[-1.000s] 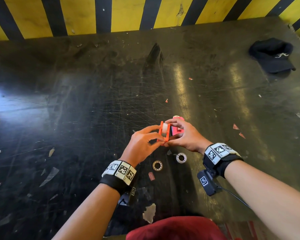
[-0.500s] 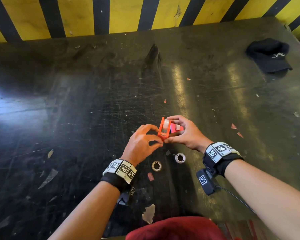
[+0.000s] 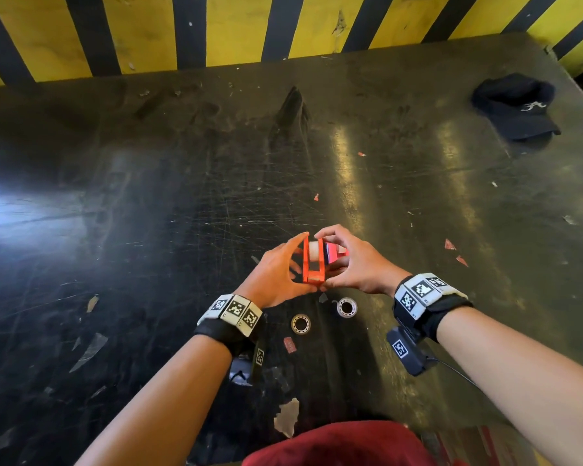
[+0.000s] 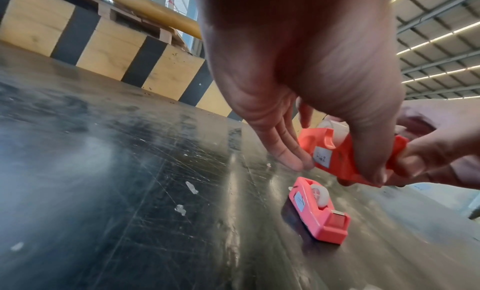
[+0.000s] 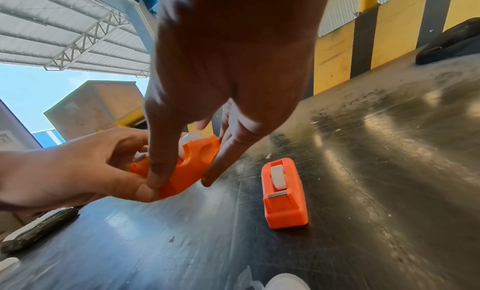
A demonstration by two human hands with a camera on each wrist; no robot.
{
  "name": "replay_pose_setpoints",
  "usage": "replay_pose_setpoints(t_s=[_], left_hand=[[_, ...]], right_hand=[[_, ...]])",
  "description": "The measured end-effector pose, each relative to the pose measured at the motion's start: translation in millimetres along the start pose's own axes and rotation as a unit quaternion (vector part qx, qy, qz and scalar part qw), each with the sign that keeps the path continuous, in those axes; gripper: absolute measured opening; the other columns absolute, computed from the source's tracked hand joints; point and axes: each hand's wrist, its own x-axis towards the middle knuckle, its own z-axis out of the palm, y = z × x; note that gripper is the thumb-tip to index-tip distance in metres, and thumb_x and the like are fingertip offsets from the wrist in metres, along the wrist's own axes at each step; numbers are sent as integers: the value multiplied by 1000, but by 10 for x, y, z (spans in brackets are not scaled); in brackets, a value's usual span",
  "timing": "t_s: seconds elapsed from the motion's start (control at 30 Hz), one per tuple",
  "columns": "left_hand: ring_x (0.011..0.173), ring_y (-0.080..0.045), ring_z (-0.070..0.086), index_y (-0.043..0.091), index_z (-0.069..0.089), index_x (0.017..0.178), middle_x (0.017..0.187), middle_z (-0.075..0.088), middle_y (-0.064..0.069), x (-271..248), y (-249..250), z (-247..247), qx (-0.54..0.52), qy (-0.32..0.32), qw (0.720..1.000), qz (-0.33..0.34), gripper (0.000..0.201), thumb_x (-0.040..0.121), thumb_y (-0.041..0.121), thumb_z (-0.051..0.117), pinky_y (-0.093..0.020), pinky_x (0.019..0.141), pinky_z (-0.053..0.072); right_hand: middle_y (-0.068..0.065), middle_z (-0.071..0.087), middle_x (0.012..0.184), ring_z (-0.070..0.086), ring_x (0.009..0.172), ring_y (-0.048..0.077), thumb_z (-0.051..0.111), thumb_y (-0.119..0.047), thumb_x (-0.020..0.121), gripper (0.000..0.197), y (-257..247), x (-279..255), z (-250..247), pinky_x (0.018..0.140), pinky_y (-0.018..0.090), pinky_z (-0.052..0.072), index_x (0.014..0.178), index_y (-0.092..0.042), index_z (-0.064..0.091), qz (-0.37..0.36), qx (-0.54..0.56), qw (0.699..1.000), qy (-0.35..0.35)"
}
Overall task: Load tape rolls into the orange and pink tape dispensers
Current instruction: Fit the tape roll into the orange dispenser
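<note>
The worktop (image 3: 148, 230) is a dark, glossy slab, heavily scratched, streaked with glare and littered with scraps of torn paper and red flecks. Behind it runs a wall (image 3: 243, 25) of yellow and black stripes; the wrist views catch a corrugated roof on trusses and a patch of blue sky beyond. A dark cap (image 3: 515, 105) lies at the far right corner.

Both hands hold the orange dispenser (image 3: 313, 262) just above the worktop, a white tape roll (image 3: 315, 250) seated in it. The left hand (image 3: 276, 277) pinches its near end between thumb and forefinger, the other fingers extended along the side. The right hand (image 3: 357, 264) has its grip on the opposite side, thumb at the near end and fingers curled over the far end.

The pink dispenser (image 4: 320, 211) stands on the worktop just beside and beyond the right hand, a roll in it too; in the head view it is mostly hidden behind the fingers, and in the right wrist view it reads as orange. Two empty tape cores (image 3: 301, 323) lie near the wrists. A white label on the orange dispenser carries writing too blurred to read.
</note>
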Motion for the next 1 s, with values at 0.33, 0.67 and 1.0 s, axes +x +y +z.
replay_pose_setpoints(t_s=[0.33,0.67,1.0], left_hand=[[134,-25,49,20,27,157,149,43,-7,170,-83,172,35,-16,998,-49,113,66,35,92,-37,113,41],[141,-33,45,15,22,159,156,34,-11,555,-151,190,73,4,987,-146,112,70,21,91,-45,113,41],[135,-41,52,18,17,161,155,36,-16,616,-324,435,62,34,982,-175,114,71,9,86,-52,109,47]], right_hand=[[11,32,167,66,128,32,79,12,79,108,85,15,25,98,38,61,159,-39,26,28,1,998,-50],[1,15,171,33,152,37,87,-25,71,112,442,440,-439,120,52,38,162,-32,22,66,-299,952,-3],[-3,24,164,47,138,36,95,-27,65,118,811,647,-196,104,54,52,158,-31,22,55,-353,934,29]])
